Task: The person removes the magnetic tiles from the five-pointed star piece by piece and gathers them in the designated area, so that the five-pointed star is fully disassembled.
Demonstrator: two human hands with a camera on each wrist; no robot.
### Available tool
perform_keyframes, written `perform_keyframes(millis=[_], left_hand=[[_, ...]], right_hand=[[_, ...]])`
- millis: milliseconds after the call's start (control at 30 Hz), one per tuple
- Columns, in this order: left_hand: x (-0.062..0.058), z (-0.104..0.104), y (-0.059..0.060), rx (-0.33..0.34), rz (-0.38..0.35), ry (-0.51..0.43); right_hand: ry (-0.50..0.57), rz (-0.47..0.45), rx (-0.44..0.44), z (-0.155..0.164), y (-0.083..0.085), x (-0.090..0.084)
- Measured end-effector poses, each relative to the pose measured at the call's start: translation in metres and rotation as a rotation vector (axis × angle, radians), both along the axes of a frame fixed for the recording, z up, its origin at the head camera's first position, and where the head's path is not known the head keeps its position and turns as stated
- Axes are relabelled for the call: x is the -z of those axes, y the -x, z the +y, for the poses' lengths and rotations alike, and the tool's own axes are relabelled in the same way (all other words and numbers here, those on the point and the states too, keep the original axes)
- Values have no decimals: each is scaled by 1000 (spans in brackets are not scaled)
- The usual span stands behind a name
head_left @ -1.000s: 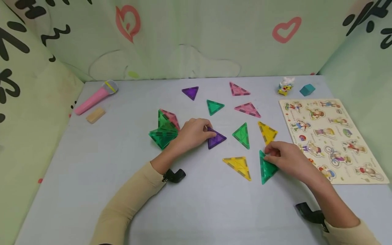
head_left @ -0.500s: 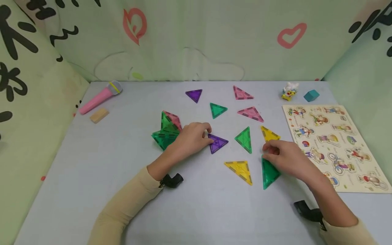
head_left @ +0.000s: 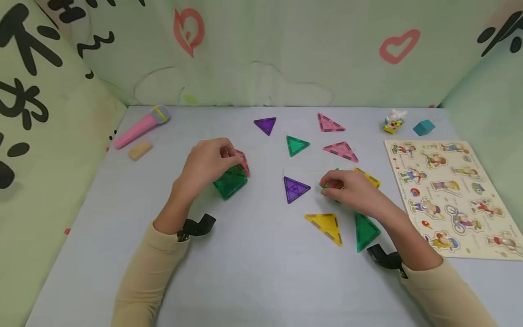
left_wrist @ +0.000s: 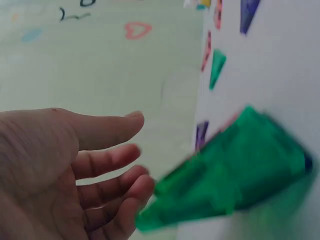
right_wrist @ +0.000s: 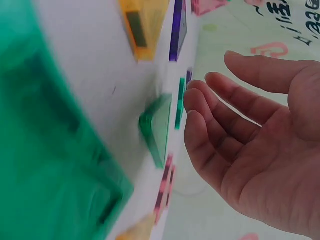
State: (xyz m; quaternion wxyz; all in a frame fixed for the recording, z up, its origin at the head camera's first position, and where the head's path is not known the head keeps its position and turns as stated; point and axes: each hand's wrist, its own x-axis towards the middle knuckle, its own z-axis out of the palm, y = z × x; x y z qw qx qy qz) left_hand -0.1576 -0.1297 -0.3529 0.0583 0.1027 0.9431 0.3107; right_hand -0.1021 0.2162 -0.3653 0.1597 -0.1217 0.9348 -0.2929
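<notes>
Green tiles point(head_left: 230, 185): translucent, glossy plastic; left sleeve point(head_left: 140, 277): matt cloth; tan block point(head_left: 140, 150): matt wood; table point(head_left: 261, 277): smooth, matt.

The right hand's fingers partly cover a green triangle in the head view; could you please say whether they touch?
Apart: the right wrist view shows an open gap between the right hand and that green triangle.

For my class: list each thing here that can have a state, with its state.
Left hand: open, at the tile cluster
Right hand: open, near a green tile
Tile cluster: bunched, raised from the table
Middle purple tile: flat, unheld
Front yellow tile: flat, unheld
Farthest pink tile: flat
Nearer pink tile: flat
Microphone: lying down
Puzzle board: lying flat
</notes>
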Motion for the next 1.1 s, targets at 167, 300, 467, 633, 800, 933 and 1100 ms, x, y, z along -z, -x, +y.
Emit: perform_keyframes(millis=[167, 300, 467, 633, 800, 933, 1100], left_hand=[[12, -23, 14, -81, -91, -1], [23, -30, 23, -30, -210, -64], [37, -32, 29, 50, -290, -174], [48, -35, 33, 51, -359, -337], [52, -38, 36, 75, -417, -417], [53, -44, 38, 71, -407, -420], [53, -47, 39, 105, -414, -419]], right_hand=[[35, -46, -58, -22, 12, 1], [63, -70, -95, -44, 26, -2], [153, -127, -111, -72, 45, -7], [323, -191, -50, -96, 59, -2], [374, -219, 5, -113, 62, 7], [388, -241, -5, -121, 63, 9], [430, -241, 28, -127, 69, 14]])
